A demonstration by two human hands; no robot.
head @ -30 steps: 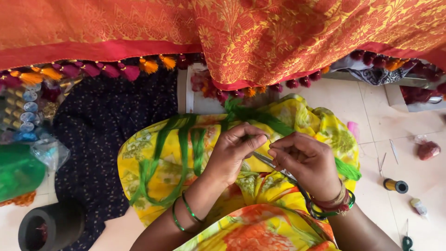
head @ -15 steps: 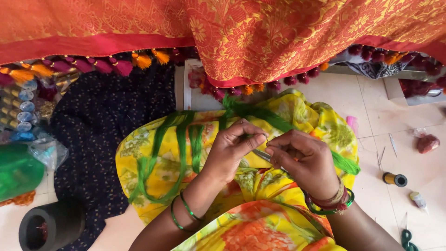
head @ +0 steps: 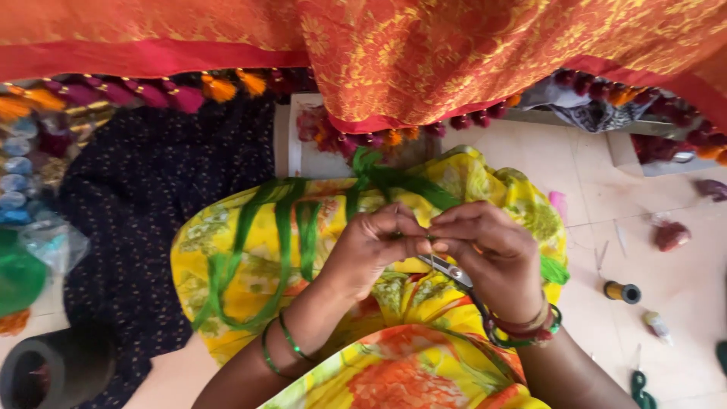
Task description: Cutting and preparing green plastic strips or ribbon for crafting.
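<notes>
Hands meeting over yellow floral cloth [head: 250, 250] on the lap, left hand [head: 375, 246] fingers pinching green thread [head: 394, 182], right hand [head: 488, 250] fingers pinching it too, small scissors [head: 447, 269] tucked in right palm, thread spool [head: 621, 291] on floor well apart.

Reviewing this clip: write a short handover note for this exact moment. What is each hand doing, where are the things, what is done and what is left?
Left hand: fingertips pinched on green thread strands.
Right hand: fingertips meet the left's; small metal scissors tucked under its palm.
Things: strands loop over yellow floral cloth on the lap, running up to the orange patterned fabric's tasselled edge.
Done: many tassels hang along the edge.
Left: whatever the fingers pinch is hidden.
</notes>
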